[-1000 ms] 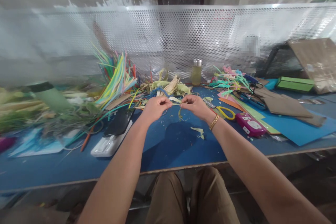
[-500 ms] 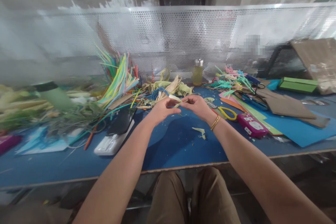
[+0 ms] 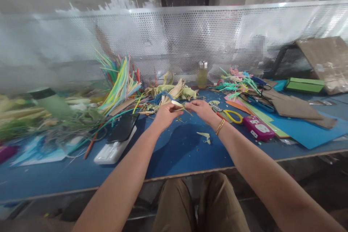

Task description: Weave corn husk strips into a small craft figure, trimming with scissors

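A pale strip [image 3: 177, 104] lies pinched between the left hand's [image 3: 165, 114] thumb and fingers, its end at the right hand's [image 3: 202, 110] closed fingertips.

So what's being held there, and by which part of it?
A pale strip, in the left hand, between thumb and fingers; which part of it is too small to tell. The right hand is close beside it, its hold unclear.

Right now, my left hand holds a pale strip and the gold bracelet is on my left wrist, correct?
Not quite: the head view shows the gold bracelet on your right wrist, not the left. Your left hand does hold a pale strip.
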{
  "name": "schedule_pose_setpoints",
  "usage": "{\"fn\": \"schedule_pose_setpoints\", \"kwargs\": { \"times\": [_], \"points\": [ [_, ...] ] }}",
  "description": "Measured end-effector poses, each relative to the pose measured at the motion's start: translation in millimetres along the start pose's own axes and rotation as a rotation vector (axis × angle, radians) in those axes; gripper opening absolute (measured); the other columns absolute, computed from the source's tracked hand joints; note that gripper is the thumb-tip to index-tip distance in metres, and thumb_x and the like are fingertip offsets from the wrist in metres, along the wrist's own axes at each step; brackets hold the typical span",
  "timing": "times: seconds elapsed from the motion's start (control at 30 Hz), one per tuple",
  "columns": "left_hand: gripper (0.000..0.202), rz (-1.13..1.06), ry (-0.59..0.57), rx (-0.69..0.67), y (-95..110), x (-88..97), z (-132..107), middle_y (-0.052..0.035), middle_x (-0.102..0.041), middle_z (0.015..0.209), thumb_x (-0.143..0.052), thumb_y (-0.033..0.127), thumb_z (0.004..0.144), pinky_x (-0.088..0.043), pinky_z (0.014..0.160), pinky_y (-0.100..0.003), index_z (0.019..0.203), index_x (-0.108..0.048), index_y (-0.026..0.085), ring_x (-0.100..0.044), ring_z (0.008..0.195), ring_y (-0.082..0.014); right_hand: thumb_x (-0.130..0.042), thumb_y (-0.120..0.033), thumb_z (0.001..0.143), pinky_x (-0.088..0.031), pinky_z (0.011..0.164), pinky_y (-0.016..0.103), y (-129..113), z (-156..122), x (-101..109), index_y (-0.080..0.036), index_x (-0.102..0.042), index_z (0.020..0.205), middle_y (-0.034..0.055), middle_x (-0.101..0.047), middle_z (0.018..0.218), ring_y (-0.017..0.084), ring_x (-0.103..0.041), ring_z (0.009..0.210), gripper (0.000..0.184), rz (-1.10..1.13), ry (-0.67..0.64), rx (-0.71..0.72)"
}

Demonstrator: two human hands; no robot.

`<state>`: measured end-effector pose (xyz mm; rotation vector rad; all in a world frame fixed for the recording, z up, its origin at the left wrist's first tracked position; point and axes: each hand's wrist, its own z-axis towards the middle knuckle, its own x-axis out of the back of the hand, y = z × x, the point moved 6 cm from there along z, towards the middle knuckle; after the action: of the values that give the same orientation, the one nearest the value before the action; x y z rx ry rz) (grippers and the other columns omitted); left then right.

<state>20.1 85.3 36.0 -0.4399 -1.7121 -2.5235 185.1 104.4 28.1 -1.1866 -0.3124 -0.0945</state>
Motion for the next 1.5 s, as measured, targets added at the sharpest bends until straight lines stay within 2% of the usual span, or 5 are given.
{"fn": "schedule_pose_setpoints", "kwargs": {
  "times": [0.4,0.63,0.97,1.33,1.5],
  "points": [
    [0.031,0.097,0.089,-0.102,7,-7.5,-2,0.0002,-0.064,0.071,-0.081,0.037,0.064,-0.045,0.064,-0.028,0.082,-0.064,0.018,-0.057,0.064,-0.0146,-0.063,-0.033,0.068,-0.033,0.056,0.026,2,-6,-13,-0.019,-0.06,0.06,-0.0027,-0.052,0.056,0.011,-0.044,0.058,0.016,0.18,0.124,-0.092],
    [0.033,0.019,0.045,-0.046,2,-5.9,-1,-0.0028,-0.068,0.076,-0.078,0.043,0.068,-0.045,0.069,-0.03,0.083,-0.068,0.017,-0.059,0.071,-0.0175,-0.067,-0.039,0.071,-0.035,0.058,0.027,-3,-6,-15,-0.018,-0.061,0.062,-0.0018,-0.054,0.059,0.011,-0.044,0.059,0.024,0.259,0.05,-0.051],
    [0.018,-0.23,0.141,0.148,-9,-8.0,1,0.0038,-0.052,0.059,-0.071,0.031,0.062,-0.033,0.054,-0.026,0.069,-0.06,0.018,-0.044,0.054,-0.0104,-0.065,-0.04,0.073,-0.038,0.063,0.027,-4,-3,-10,-0.019,-0.062,0.069,-0.0011,-0.06,0.067,0.012,-0.049,0.064,0.021,0.082,0.177,0.053],
    [0.014,-0.318,0.029,0.203,-10,-13.8,0,0.0023,-0.052,0.057,-0.072,0.026,0.061,-0.031,0.05,-0.025,0.062,-0.062,0.016,-0.042,0.053,-0.01,-0.064,-0.04,0.076,-0.037,0.061,0.027,2,-1,-4,-0.019,-0.059,0.065,-0.0024,-0.054,0.061,0.012,-0.045,0.062,0.024,0.024,0.213,0.052],
    [0.028,-0.357,-0.03,0.283,-14,-8.1,-5,-0.0021,-0.063,0.068,-0.083,0.035,0.059,-0.041,0.058,-0.029,0.071,-0.067,0.016,-0.054,0.06,-0.014,-0.067,-0.043,0.079,-0.045,0.075,0.029,1,2,2,-0.019,-0.07,0.085,0.0028,-0.07,0.087,0.015,-0.059,0.079,0.025,0.074,0.109,0.081]
  ]
}}
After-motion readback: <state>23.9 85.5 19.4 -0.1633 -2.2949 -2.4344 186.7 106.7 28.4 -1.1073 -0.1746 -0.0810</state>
